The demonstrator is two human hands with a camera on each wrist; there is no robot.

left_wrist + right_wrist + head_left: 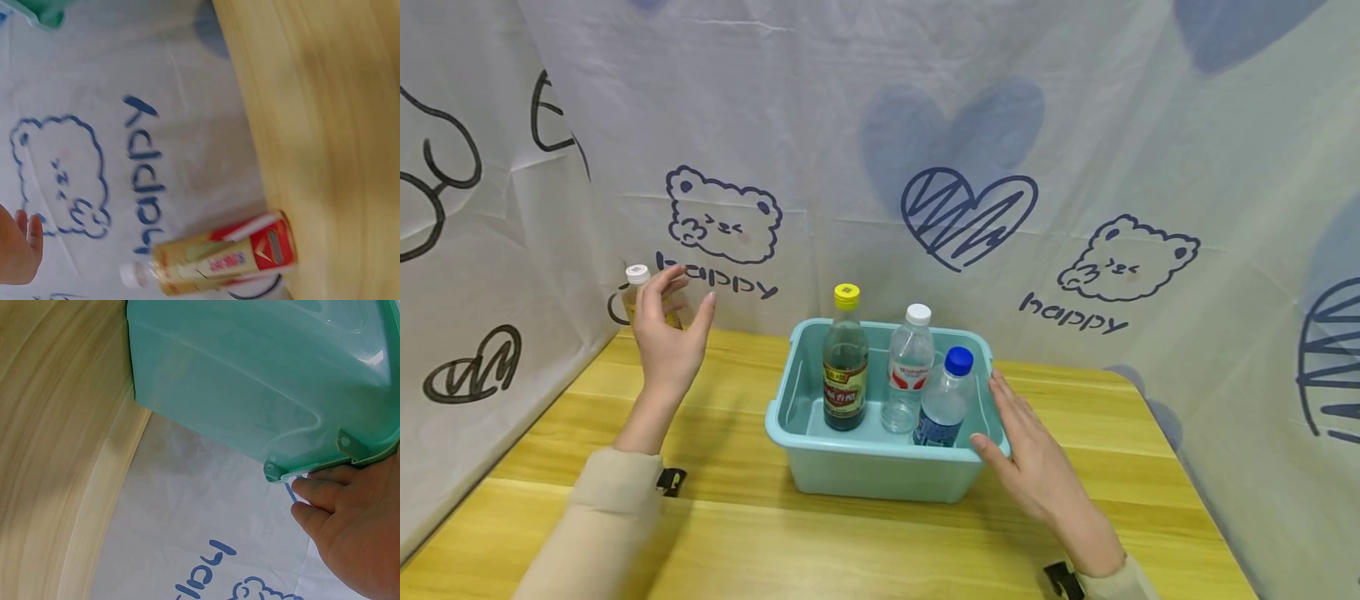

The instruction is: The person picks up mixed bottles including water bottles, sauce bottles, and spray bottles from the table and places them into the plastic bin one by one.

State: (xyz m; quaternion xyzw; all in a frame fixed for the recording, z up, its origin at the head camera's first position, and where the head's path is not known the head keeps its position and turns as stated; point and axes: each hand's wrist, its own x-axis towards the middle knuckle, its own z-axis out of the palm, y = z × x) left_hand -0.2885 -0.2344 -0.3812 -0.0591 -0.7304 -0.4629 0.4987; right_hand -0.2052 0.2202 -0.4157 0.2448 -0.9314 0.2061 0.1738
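Observation:
On the left, my left hand [672,333] is raised with its fingers and thumb spread, holding nothing. Beyond it a bottle with a white cap and a yellow and red label [219,256] stands on the table, apart from the hand in the left wrist view. My right hand [1037,458] rests against the right rim of a light turquoise plastic bin [880,475], fingers extended. Inside the bin stand a dark vinegar bottle [846,375] with a yellow cap, a clear water bottle [910,367] with a white cap, and a clear bottle [942,412] with a blue cap.
Everything stands on a wooden table [722,533]. A pale curtain [850,208] printed with hearts and bears hangs behind the table and along its sides.

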